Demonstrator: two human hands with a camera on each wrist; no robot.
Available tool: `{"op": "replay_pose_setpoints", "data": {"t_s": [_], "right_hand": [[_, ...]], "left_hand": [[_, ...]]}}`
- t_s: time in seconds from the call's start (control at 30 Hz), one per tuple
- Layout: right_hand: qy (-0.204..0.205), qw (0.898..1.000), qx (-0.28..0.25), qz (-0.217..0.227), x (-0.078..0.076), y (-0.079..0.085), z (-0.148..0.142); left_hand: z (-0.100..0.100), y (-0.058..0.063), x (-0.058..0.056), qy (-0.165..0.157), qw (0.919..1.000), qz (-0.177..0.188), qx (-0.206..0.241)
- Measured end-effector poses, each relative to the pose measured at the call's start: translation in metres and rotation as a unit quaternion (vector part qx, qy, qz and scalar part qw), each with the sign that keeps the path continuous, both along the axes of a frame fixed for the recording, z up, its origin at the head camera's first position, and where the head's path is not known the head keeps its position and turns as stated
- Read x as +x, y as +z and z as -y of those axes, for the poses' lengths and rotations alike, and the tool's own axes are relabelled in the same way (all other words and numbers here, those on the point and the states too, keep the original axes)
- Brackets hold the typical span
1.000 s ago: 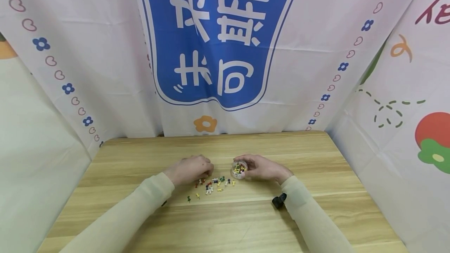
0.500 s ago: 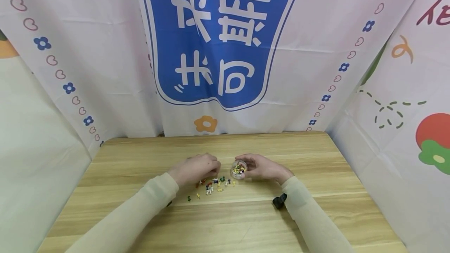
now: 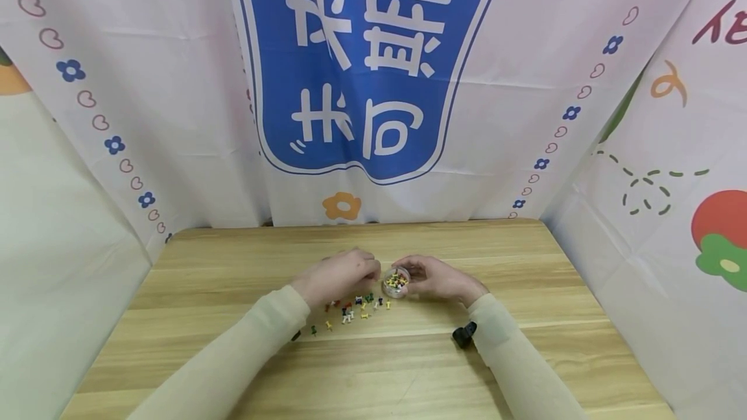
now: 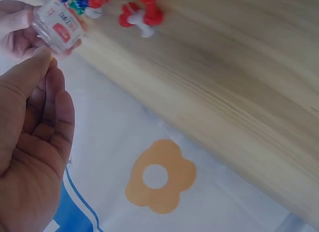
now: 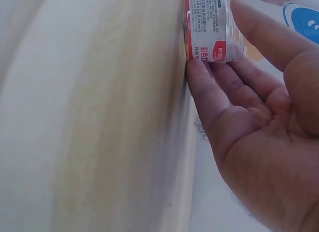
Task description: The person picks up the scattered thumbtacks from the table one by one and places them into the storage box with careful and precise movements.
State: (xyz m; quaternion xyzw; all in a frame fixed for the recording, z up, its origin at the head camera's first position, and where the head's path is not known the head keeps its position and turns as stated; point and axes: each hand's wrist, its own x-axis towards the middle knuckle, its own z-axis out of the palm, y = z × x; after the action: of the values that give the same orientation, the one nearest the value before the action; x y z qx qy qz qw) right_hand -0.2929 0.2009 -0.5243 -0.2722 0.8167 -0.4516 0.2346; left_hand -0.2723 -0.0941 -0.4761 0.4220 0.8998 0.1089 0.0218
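- Wood-grained brown table [image 3: 373, 374]: back edge near white printed cloth [image 3: 438, 196]; moving room lies to both sides.
- Left hand [image 3: 336, 275]: fingertips pinched together, just beside the clear, round, labelled jar [image 5: 212, 27]; a knock could spill it.
- Right hand [image 3: 438, 279]: thumb and fingers curled around the jar, mouth upward; slackening could let it shift.
- Scattered multicoloured pushpins [image 3: 348, 304]: near the jar; a low wrist could sweep them.
- Small yellow object [image 4: 52, 64]: apparently a pin, in the left grip; a loose pinch could drop it.

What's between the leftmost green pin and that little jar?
In the head view, loose pushpins, yellow, white and blue among them, lie between the green pin and jar.
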Motion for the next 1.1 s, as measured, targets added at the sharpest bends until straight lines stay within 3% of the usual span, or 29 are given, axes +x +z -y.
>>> {"op": "replay_pose_setpoints", "data": {"t_s": [0.27, 0.63, 1.1], "right_hand": [[0.002, 1.0, 0.011, -0.002, 0.002, 0.003, -0.001], [0.006, 1.0, 0.013, -0.01, 0.003, 0.004, 0.0], [0.009, 1.0, 0.008, -0.002, 0.003, 0.005, 0.0]], "left_hand": [[-0.023, 0.005, -0.002, 0.009, 0.9998, -0.015, 0.009], [-0.043, 0.001, -0.005, 0.031, 0.9989, -0.023, 0.026], [-0.022, 0.004, -0.002, 0.021, 0.9993, -0.009, 0.029]]}}
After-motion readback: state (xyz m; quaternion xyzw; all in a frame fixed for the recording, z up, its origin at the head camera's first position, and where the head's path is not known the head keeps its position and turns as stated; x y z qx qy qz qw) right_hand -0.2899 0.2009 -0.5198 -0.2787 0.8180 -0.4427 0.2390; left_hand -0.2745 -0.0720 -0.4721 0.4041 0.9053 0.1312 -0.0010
